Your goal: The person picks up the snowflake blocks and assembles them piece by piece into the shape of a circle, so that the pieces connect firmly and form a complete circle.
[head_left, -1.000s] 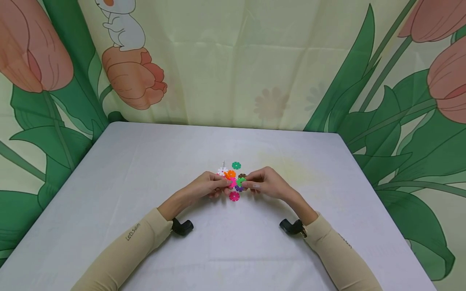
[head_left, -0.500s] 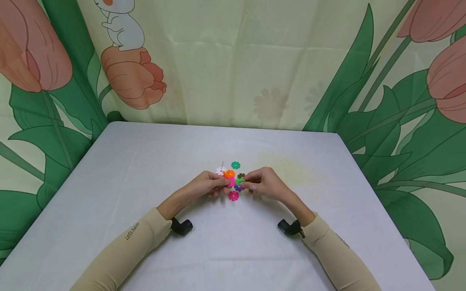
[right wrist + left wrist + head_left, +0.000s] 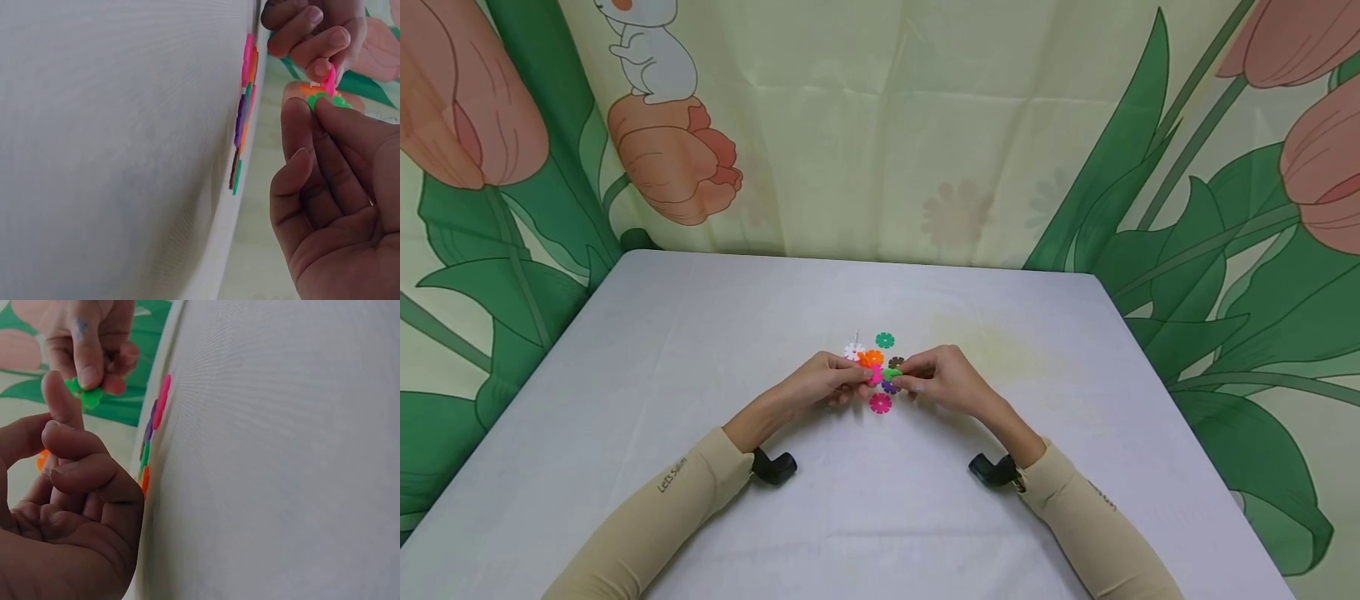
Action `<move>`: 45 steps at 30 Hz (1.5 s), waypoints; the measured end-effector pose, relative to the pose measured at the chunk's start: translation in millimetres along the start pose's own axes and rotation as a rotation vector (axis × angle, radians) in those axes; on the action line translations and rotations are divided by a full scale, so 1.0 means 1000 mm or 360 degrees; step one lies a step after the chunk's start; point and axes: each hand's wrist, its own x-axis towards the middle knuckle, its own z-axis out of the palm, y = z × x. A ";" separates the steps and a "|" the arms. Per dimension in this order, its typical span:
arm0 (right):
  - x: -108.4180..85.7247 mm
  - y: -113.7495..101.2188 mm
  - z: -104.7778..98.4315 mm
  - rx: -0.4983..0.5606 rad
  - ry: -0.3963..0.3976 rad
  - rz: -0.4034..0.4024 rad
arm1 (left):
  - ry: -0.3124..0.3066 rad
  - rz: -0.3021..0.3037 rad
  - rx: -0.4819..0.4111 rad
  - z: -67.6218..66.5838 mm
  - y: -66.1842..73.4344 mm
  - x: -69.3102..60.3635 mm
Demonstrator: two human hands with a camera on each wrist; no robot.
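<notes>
My left hand (image 3: 823, 385) pinches a pink notched disc (image 3: 876, 374) between thumb and fingers. An orange piece (image 3: 871, 358) shows beside the pink one; in the right wrist view orange (image 3: 310, 90) appears right behind the held discs. My right hand (image 3: 951, 379) pinches a bright green disc (image 3: 891, 375), which in the right wrist view meets the edge of the pink disc (image 3: 330, 81). Whether the two are slotted together I cannot tell. The green disc (image 3: 90, 397) also shows under the right thumb in the left wrist view.
Around the hands on the white table (image 3: 880, 508) lie a teal disc (image 3: 885, 340), a magenta disc (image 3: 881, 403), a purple disc (image 3: 889, 387) and a brown disc (image 3: 897, 362). White pieces (image 3: 853, 351) are at the left of the group. A printed curtain (image 3: 865, 133) hangs behind.
My right hand has shifted slightly left with the green disc, which has turned from face-on to a flatter angle. The left hand has barely moved and still pinches the pink disc.
</notes>
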 end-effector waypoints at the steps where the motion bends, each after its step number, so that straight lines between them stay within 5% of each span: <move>1: 0.000 0.000 0.000 -0.0001 0.0002 -0.0002 | 0.0000 0.0002 -0.0002 0.000 0.000 0.000; 45: -0.002 -0.005 0.006 0.0007 0.0036 -0.0057 | -0.0021 0.0021 -0.0013 -0.002 -0.004 0.000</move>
